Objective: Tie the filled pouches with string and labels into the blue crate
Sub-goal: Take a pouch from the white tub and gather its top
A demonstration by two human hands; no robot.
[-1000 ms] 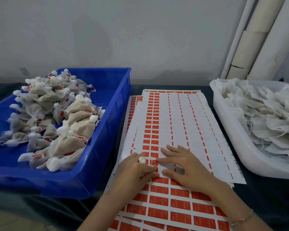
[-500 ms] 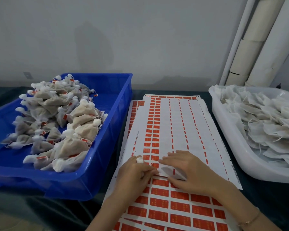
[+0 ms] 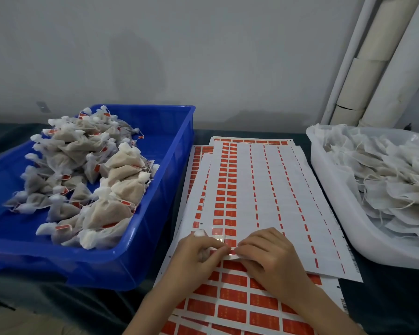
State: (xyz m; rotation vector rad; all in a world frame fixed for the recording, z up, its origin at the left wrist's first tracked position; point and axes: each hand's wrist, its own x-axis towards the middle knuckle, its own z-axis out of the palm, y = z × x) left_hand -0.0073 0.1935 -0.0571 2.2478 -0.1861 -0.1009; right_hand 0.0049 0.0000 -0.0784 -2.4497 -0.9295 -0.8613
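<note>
**Pouch in one hand, label coming off the sheet**

Closest in, both hands are working at the front edge of the label sheets point(image 3: 271, 189). The left hand point(image 3: 196, 257) is curling round a small white pouch point(image 3: 199, 233), whose gathered top is poking out above the knuckles. The right hand point(image 3: 273, 259) is pinching a red label point(image 3: 230, 253) with bent fingertips, right up against the left thumb. It's kinda blurry there, so I can't tell if the left is gripping the label too.

Left of the sheets, the blue crate point(image 3: 179, 153) is sitting on the dark bench point(image 3: 385, 301), holding a heap of tied pouches point(image 3: 102, 180) with red tags. Over on the right, a white tub point(image 3: 348, 213) is holding flat untied pouches point(image 3: 387, 180). Pale tubes point(image 3: 373, 56) are standing against the wall behind it.
</note>
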